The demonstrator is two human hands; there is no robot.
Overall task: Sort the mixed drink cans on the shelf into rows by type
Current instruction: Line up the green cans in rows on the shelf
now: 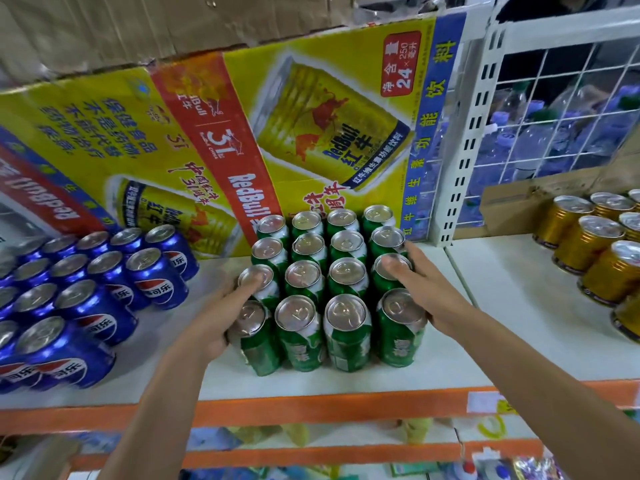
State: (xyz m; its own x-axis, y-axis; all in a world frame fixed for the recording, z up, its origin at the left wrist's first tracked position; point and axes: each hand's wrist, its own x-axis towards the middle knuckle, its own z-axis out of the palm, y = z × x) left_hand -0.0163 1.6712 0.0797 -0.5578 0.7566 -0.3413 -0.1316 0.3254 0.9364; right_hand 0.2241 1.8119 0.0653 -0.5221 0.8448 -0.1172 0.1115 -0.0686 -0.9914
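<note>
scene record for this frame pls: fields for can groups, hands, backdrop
centre group: green aluminium drink cans, upright, four by four block on the white shelf
left group: blue Pepsi cans, upright in rows
right group: gold cans, upright, beyond the shelf divider
left hand: pressed against the block's left side, fingers on can tops
right hand: pressed against the block's right side
backdrop: yellow Red Bull cardboard carton behind the green cans
sorting: each visible group holds one type
</note>
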